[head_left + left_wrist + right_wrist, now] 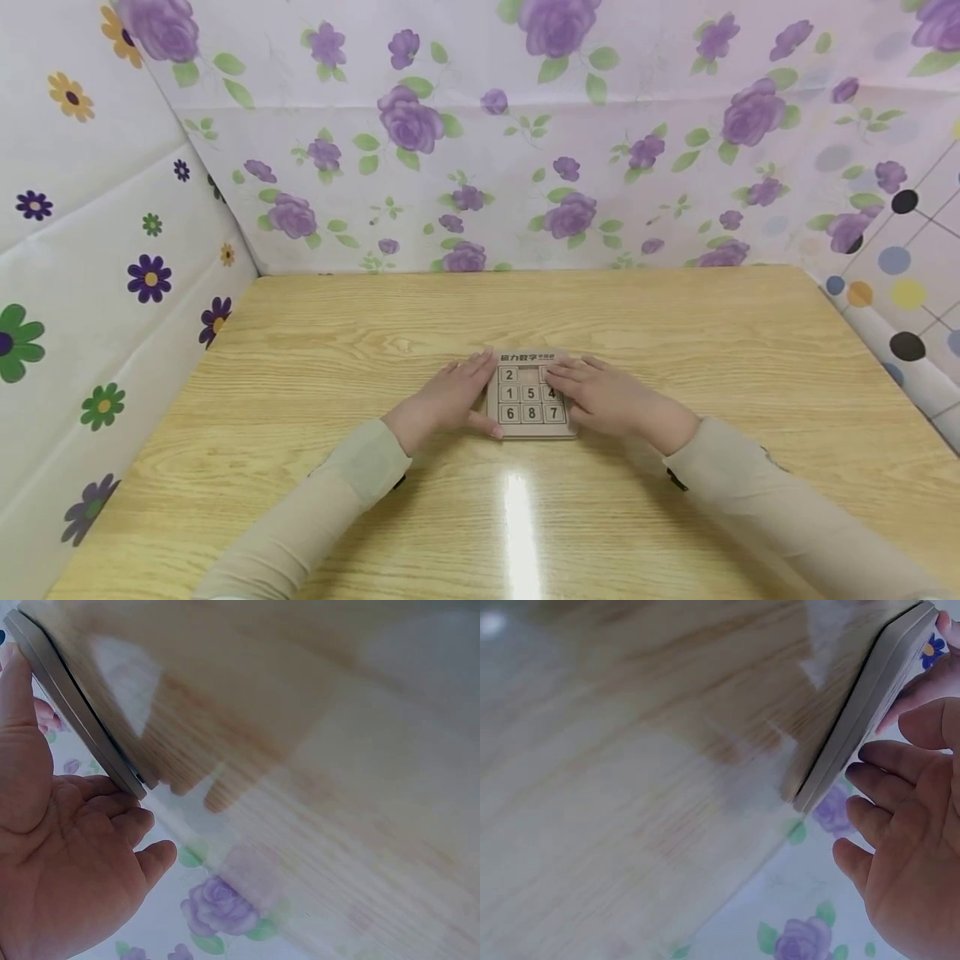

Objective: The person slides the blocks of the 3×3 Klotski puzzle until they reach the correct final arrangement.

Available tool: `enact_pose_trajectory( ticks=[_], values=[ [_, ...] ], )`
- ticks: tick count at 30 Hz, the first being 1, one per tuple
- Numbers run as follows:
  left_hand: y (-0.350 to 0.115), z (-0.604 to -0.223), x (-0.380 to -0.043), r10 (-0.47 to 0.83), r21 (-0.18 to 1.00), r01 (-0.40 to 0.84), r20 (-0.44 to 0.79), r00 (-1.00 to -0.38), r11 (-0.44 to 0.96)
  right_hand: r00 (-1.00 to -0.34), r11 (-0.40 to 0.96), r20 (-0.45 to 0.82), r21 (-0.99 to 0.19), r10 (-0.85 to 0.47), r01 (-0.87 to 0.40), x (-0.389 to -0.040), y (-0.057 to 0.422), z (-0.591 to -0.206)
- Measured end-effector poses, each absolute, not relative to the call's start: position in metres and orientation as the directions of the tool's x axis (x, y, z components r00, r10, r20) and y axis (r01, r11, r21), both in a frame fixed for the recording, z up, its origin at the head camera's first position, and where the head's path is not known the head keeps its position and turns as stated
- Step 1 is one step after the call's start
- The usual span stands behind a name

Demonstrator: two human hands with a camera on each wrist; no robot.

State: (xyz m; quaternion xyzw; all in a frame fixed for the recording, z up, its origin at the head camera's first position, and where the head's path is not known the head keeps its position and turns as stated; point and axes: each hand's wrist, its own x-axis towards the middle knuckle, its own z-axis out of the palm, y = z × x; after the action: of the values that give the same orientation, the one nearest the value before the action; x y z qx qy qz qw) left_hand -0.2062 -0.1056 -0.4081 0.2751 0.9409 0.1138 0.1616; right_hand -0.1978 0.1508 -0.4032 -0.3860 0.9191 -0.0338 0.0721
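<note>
A sliding number puzzle (531, 429) with a pale frame lies flat on the wooden table, printed characters along its far edge. Its rows read 2, a gap and a tile hidden by fingers; then 1, 5, 4; then 6, 8, 7. My left hand (453, 398) holds the left side, fingers along the far part of the edge and thumb at the near corner. Over the right side reaches my right hand (611, 398), its fairly straight fingertips on the upper right tile and near the 4. Both wrist views show the puzzle's side edge (82, 712) beside the fingers.
The wooden table (337, 333) stretches around the puzzle, with a bright light reflection near the front. Cloth with purple flowers (412, 121) hangs behind it. Flowered cloth (101, 404) borders the left, and dotted cloth (907, 292) the right.
</note>
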Motion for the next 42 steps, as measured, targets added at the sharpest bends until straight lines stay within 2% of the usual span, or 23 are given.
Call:
enact_pose_trajectory(
  ticks=[5,11,25,29,36,42],
  values=[
    [-0.105,-0.41,-0.207,0.556,0.302,0.482,-0.245,-0.794,0.822,-0.671,0.679,-0.106,-0.106,-0.734,-0.726,-0.2,0.131,-0.399],
    [-0.104,-0.412,-0.208,0.564,0.299,0.493,-0.241,-0.79,0.817,-0.655,0.67,-0.142,-0.149,-0.742,-0.727,-0.203,0.113,-0.397],
    [-0.106,-0.409,-0.207,0.556,0.279,0.492,-0.238,-0.796,0.825,-0.671,0.686,-0.143,-0.129,-0.727,-0.716,-0.205,0.131,-0.404],
    [-0.107,-0.41,-0.207,0.555,0.288,0.488,-0.239,-0.797,0.824,-0.664,0.676,-0.127,-0.119,-0.736,-0.727,-0.199,0.131,-0.406],
    [-0.107,-0.411,-0.207,0.552,0.298,0.479,-0.247,-0.797,0.825,-0.61,0.62,-0.107,-0.127,-0.785,-0.774,-0.182,0.118,-0.401],
    [-0.107,-0.41,-0.207,0.556,0.296,0.485,-0.249,-0.793,0.823,-0.631,0.642,-0.119,-0.135,-0.767,-0.755,-0.188,0.113,-0.403]
  ],
)
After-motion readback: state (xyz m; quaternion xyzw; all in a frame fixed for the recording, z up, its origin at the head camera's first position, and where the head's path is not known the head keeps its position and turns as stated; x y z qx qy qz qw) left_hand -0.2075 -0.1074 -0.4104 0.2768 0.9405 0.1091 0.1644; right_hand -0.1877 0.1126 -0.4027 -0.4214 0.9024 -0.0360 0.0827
